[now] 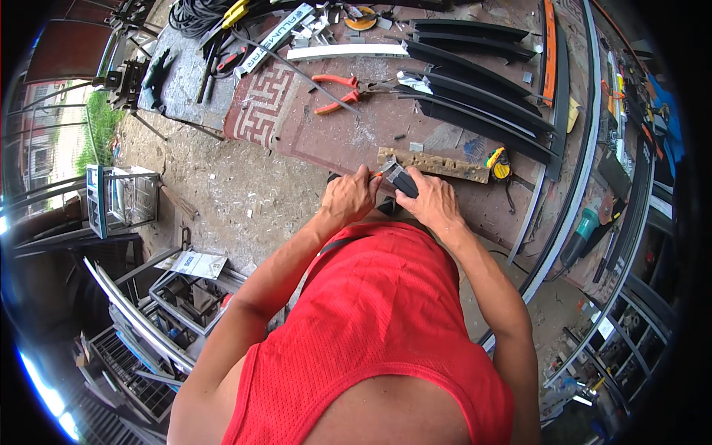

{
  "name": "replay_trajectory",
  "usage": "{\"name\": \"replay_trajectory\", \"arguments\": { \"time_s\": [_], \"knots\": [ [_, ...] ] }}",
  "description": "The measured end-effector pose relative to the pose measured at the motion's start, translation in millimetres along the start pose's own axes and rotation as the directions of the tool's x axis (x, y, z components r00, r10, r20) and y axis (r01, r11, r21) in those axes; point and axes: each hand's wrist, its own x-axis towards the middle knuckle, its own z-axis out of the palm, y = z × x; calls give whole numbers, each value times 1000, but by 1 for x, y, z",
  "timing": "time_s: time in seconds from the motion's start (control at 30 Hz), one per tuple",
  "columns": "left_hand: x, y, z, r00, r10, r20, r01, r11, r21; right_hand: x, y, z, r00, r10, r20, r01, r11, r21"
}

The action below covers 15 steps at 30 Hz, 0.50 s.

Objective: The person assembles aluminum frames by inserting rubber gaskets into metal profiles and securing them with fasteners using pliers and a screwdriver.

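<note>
Both of my hands meet at the table's near edge, close together. My left hand (348,196) pinches a small thin piece with an orange end (377,175); the rest of it is hidden by the fingers. Closed in my right hand (432,199) is a dark-handled tool with a metal end (403,182), which looks like a utility knife. Its metal end points toward the orange piece. Just beyond the hands lies a worn wooden strip (445,166). A yellow tape measure (499,164) sits by its right end. Farther off rest red-handled pliers (337,93).
Several black metal profiles (482,96) lie across the table (311,137), beside a white strip (345,51). An orange level (549,52) and long rails (586,163) run along the right. A teal angle grinder (582,236) lies there. Metal frames (178,297) stand at left.
</note>
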Motion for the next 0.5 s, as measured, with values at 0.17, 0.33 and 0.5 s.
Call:
{"name": "replay_trajectory", "arguments": {
  "time_s": [0.17,0.33,0.5],
  "knots": [
    [1,-6,1,998,-35,46,35,999,5,-7,1,-5,998,28,61,-28,1000,5],
    [2,-14,4,1000,15,-19,-15,1000,-25,-55,-12,-50,997,69,-45,-65,995,78],
    [3,31,-85,970,-1,243,125,860,-495,-73,-34,-64,971,-64,-231,95,988,126]
  ]
}}
